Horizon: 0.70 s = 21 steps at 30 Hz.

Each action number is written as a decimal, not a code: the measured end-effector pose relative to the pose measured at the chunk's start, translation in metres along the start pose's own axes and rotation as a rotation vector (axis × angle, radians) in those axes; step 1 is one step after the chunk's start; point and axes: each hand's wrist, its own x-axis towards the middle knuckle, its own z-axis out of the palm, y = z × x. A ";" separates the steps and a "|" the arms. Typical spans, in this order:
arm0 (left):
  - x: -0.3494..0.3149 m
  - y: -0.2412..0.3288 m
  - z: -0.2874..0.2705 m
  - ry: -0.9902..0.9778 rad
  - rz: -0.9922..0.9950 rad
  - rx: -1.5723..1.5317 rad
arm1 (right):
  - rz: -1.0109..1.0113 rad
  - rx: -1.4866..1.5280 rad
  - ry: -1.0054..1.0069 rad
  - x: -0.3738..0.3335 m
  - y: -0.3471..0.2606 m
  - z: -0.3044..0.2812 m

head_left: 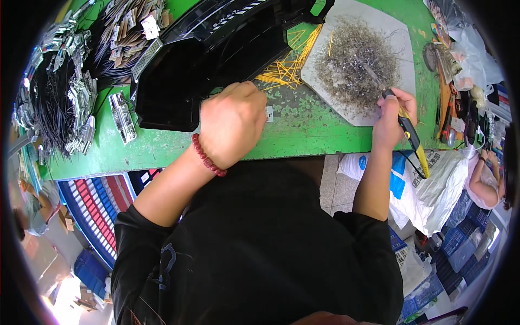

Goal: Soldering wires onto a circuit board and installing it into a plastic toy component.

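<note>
My left hand (234, 122), with a red bead bracelet on the wrist, is closed with its knuckles up. It is beside the near right corner of a large glossy black plastic cover (179, 81). Whatever its fingers hold, if anything, is hidden beneath it. A small pale piece (269, 114) shows by its right side. In my right hand (394, 116) is a slim yellow-and-black utility knife (409, 132), its thin pale blade pointing up and left over a heap of dark scraps (357, 59). Those scraps lie on a pale angular board (355, 116).
Bundles of black wires with metal parts (70, 92) crowd the left of the green table (309, 138). A lone metal part (122, 117) lies nearby. Yellow strips (284, 70) spread between cover and board. Tools (447, 114) line the right edge; a white sack (433, 189) sits below.
</note>
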 end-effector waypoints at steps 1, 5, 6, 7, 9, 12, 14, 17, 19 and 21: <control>0.000 0.000 0.000 -0.005 -0.002 0.001 | 0.006 0.000 0.010 0.001 0.002 0.001; -0.001 0.000 -0.001 -0.005 0.002 -0.004 | -0.008 -0.042 -0.008 0.000 0.003 -0.003; -0.001 0.000 -0.001 -0.002 0.004 -0.005 | -0.009 -0.042 -0.009 0.000 0.003 -0.004; -0.002 0.000 0.000 0.002 0.007 -0.006 | -0.011 -0.016 0.002 -0.002 0.005 -0.006; -0.001 -0.001 -0.001 0.000 0.008 -0.007 | -0.013 0.011 0.011 -0.002 0.006 -0.005; -0.001 -0.001 -0.001 -0.004 0.009 -0.007 | -0.009 -0.007 0.011 0.000 0.001 0.000; -0.002 -0.001 -0.001 -0.006 0.007 -0.007 | -0.012 -0.075 -0.016 0.000 -0.001 0.002; -0.003 -0.002 0.000 -0.006 -0.012 0.004 | 0.006 -0.016 0.052 -0.002 0.002 0.003; -0.004 -0.004 0.002 0.024 -0.017 0.003 | 0.005 0.036 0.038 -0.008 -0.002 0.002; -0.004 -0.005 0.003 0.022 0.001 0.003 | 0.032 0.133 0.009 -0.023 -0.011 0.009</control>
